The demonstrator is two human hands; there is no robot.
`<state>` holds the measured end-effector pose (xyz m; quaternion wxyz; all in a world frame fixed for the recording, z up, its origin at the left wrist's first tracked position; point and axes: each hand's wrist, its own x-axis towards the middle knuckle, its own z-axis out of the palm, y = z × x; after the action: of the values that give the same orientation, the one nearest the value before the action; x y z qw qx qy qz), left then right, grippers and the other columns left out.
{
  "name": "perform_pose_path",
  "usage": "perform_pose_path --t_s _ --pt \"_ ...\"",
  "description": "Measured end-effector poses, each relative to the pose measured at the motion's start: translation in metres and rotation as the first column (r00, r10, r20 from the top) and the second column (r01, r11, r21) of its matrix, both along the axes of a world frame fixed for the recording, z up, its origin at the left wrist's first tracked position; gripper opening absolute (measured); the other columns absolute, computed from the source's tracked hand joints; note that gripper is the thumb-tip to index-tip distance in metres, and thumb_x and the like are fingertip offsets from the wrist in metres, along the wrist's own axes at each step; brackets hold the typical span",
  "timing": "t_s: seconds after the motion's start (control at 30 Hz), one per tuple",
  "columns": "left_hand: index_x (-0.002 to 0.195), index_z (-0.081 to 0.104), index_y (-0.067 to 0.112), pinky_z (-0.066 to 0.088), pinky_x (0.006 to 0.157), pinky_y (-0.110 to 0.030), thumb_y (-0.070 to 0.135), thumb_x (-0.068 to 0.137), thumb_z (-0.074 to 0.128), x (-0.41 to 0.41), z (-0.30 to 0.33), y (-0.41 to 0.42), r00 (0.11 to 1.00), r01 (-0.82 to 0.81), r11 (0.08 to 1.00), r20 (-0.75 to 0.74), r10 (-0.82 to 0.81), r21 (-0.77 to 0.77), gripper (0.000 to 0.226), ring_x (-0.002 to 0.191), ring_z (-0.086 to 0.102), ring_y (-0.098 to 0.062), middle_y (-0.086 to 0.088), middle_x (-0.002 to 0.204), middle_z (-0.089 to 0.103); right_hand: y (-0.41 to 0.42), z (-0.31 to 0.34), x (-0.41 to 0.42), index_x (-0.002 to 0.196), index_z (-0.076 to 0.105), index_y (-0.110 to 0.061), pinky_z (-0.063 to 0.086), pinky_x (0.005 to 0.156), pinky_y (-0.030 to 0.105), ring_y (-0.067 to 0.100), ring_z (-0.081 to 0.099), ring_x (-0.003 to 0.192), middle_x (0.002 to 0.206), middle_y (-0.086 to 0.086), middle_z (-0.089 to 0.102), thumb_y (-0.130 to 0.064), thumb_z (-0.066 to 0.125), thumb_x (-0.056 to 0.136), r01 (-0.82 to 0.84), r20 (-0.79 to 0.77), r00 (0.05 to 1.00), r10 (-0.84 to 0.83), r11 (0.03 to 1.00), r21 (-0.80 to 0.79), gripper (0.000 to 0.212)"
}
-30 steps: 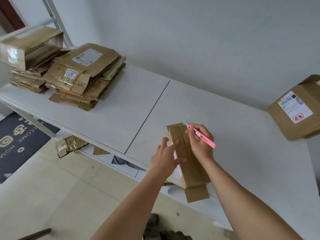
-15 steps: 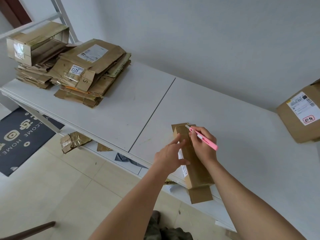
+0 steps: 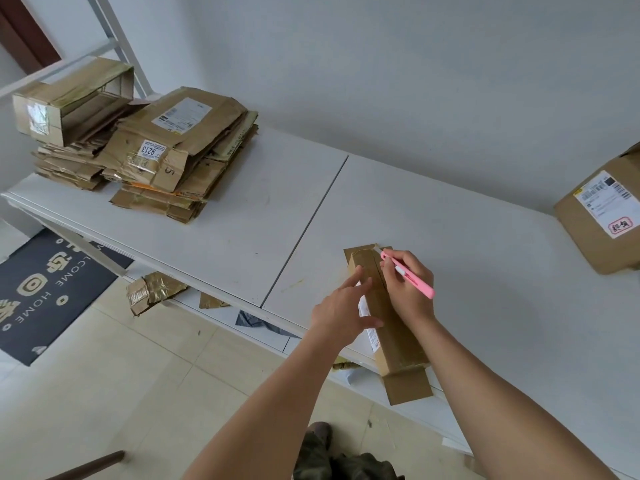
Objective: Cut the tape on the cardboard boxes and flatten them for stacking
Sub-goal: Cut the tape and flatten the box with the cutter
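Observation:
A long, narrow cardboard box (image 3: 394, 327) lies on the white table (image 3: 485, 271), its near flap hanging over the front edge. My right hand (image 3: 407, 289) grips a pink utility knife (image 3: 410, 276) like a pen, with the blade tip at the box's far end on the top seam. My left hand (image 3: 343, 310) rests against the box's left side, fingers extended along it and thumb over the white label.
Two stacks of flattened boxes (image 3: 180, 157) sit at the table's far left, with an opened box (image 3: 72, 98) on top of the left stack. A sealed box with a shipping label (image 3: 602, 216) stands at the right edge. Cardboard scraps (image 3: 152, 292) lie on the lower shelf.
The right hand has slid the knife tip slightly further toward the box's far end. The left hand's fingers have stretched forward along the box side. The camera has shifted a little.

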<state>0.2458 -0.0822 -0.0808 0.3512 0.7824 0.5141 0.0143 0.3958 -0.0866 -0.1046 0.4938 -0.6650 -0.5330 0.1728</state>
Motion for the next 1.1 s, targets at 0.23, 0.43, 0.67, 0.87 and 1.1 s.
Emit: perform_pose_path --t_s 0.23,0.43,0.67,0.87,1.1 --pt "0.153 0.027 0.039 0.046 0.083 -0.029 0.047 0.086 0.069 -0.001 0.003 0.000 1.000 0.006 1.000 -0.017 -0.006 0.001 0.079 0.138 0.042 -0.016 0.024 0.162 0.006 0.003 -0.002 0.000 0.108 0.069 0.000 0.051 0.075 0.007 0.010 0.067 0.090 0.105 0.009 0.072 -0.004 0.064 0.093 -0.049 0.076 0.996 0.050 0.999 -0.020 0.017" --pt "0.152 0.028 0.040 0.049 0.083 -0.030 0.049 0.086 0.067 0.002 0.006 -0.001 0.998 0.004 1.000 -0.066 -0.002 0.030 0.078 0.134 0.047 -0.018 0.022 0.162 0.008 0.005 0.005 0.005 0.108 0.068 -0.002 0.052 0.072 0.007 0.007 0.066 0.087 0.104 0.005 0.071 -0.008 0.064 0.093 -0.098 0.031 0.994 0.101 0.991 -0.092 0.017" --pt "0.151 0.030 0.042 0.048 0.084 -0.029 0.049 0.085 0.068 0.004 0.006 -0.002 0.996 -0.008 0.999 -0.088 0.013 0.049 0.076 0.135 0.045 -0.018 0.022 0.162 0.009 -0.009 0.003 0.009 0.110 0.067 -0.008 0.049 0.069 0.004 -0.005 0.063 0.082 0.098 -0.006 0.066 -0.013 0.064 0.094 -0.121 0.016 0.992 0.126 0.975 -0.187 0.017" --pt "0.151 0.031 0.040 0.049 0.089 -0.035 0.050 0.084 0.070 0.003 0.001 -0.001 0.996 -0.026 0.998 -0.087 0.031 0.057 0.078 0.134 0.047 -0.018 0.025 0.161 0.007 -0.040 0.010 0.020 0.096 0.065 -0.026 0.048 0.059 0.005 -0.002 0.063 0.081 0.087 -0.019 0.063 -0.021 0.067 0.093 -0.180 0.007 0.981 0.194 0.921 -0.346 0.007" --pt "0.151 0.031 0.036 0.047 0.088 -0.035 0.049 0.083 0.070 0.004 0.003 -0.002 0.994 -0.028 0.997 -0.105 0.035 0.067 0.079 0.133 0.048 -0.017 0.024 0.161 0.008 -0.103 0.018 0.032 0.089 0.067 -0.030 0.053 0.058 0.022 0.012 0.065 0.073 0.081 -0.010 0.069 -0.020 0.068 0.092 -0.259 -0.131 0.966 0.224 0.856 -0.447 0.010"
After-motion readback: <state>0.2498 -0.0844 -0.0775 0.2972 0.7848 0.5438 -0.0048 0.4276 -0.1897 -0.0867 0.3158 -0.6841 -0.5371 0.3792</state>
